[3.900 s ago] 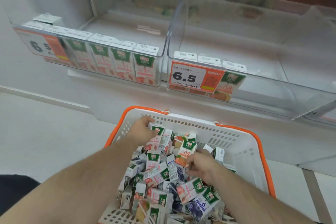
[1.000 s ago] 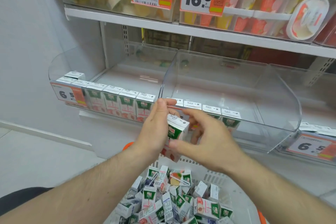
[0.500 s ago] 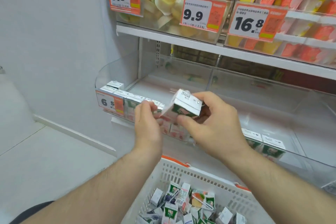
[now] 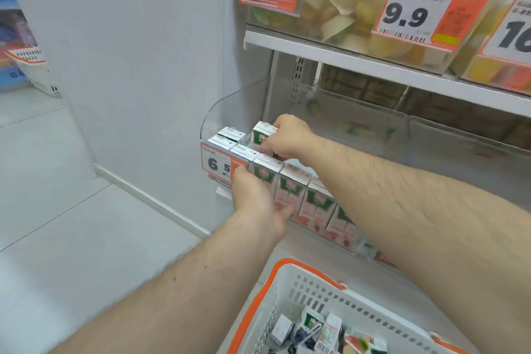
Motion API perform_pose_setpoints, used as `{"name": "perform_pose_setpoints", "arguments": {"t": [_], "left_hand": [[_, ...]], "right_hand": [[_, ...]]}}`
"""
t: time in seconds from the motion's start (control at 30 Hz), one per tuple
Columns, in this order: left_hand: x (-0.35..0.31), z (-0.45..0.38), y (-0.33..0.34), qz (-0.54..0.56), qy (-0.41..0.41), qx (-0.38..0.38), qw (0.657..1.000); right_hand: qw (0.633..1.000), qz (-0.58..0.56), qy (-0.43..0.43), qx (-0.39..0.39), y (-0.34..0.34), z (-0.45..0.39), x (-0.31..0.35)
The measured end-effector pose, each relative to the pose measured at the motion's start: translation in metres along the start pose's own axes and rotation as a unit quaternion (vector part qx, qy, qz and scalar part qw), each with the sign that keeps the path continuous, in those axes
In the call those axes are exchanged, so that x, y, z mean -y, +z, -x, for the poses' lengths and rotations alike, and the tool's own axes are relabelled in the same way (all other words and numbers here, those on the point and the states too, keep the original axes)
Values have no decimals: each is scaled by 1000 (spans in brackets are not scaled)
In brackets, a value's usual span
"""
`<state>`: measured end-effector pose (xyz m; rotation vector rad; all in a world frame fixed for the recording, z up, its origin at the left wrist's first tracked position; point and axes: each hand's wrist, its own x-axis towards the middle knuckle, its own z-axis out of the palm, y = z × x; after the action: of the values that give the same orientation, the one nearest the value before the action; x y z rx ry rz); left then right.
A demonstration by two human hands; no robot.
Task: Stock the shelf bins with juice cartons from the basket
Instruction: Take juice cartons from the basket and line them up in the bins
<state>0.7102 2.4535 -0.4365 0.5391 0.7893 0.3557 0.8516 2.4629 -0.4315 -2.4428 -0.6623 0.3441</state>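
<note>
My right hand (image 4: 287,138) reaches into the left clear shelf bin (image 4: 230,106) and grips a green-and-white juice carton (image 4: 261,135), held upright just behind the front row of cartons (image 4: 290,192). My left hand (image 4: 255,198) rests against the bin's front face beside the 6.5 price tag (image 4: 218,164), fingers fairly straight. The white basket with an orange rim (image 4: 287,290) sits at the bottom of the view, with several loose cartons (image 4: 313,327) inside.
A neighbouring clear bin (image 4: 459,146) lies to the right. The shelf above (image 4: 373,63) carries bins of jelly cups with 9.9 price tags (image 4: 413,11). A white wall panel (image 4: 143,66) and pale floor (image 4: 71,224) are to the left.
My right hand has carried the carton from in front of the bin over its front wall and into the left bin. My left hand dropped onto the bin's front. The view shifted left.
</note>
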Motion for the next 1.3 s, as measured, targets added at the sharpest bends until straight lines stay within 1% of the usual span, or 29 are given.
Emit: {"name": "perform_pose_setpoints", "arguments": {"t": [0.1,0.17,0.2,0.23,0.33,0.53,0.67,0.73,0.77,0.83,0.9,0.93,1.0,1.03,1.1,1.13,1.17,1.2,1.23,1.3], "left_hand": [[-5,-2,-1,11,-5,4,1000],[-5,-6,-2,18,-13,2,1000],[-4,-9,-3,20,-18,3,1000],[-3,-10,-3,22,-20,3,1000],[-1,-11,-3,22,-13,1,1000],[5,-12,-1,-2,1,0,1000],[9,-11,-2,-10,12,0,1000],[12,-7,-3,-7,17,-7,1000],[13,-5,-3,-8,19,-17,1000],[18,1,-4,-21,19,-37,999],[25,4,-5,-48,10,-38,998],[28,5,-6,-65,4,-30,997],[37,5,-9,-106,-5,-6,994],[43,5,-10,-132,-8,13,991],[56,5,-14,-202,-19,66,977],[65,6,-16,-244,-28,96,965],[74,8,-19,-286,-39,125,949],[84,11,-22,-328,-52,152,931],[92,13,-26,-367,-64,179,911],[107,16,-35,-446,-81,236,859]], "right_hand": [[989,-121,58,68,6,-7,4],[961,-238,101,101,3,-8,5],[947,-281,109,114,2,-9,5],[940,-298,112,120,2,-11,3],[943,-280,125,126,4,-19,-2],[941,-255,148,163,8,-27,-9],[958,-172,143,181,8,-22,-6],[970,-108,132,171,4,-16,-6],[978,-71,120,155,2,-13,-6],[992,-15,84,96,-1,-8,-10],[997,11,58,42,-6,1,-14],[998,44,45,25,-9,8,-16],[993,118,20,-17,-13,26,-20],[990,135,6,-42,-16,38,-22],[986,139,-23,-90,-20,63,-28],[981,143,-45,-120,-21,77,-33],[971,154,-84,-163,-22,93,-40],[951,164,-144,-217,-22,108,-48],[923,165,-220,-268,-22,125,-56],[865,159,-350,-324,-23,158,-76]]}}
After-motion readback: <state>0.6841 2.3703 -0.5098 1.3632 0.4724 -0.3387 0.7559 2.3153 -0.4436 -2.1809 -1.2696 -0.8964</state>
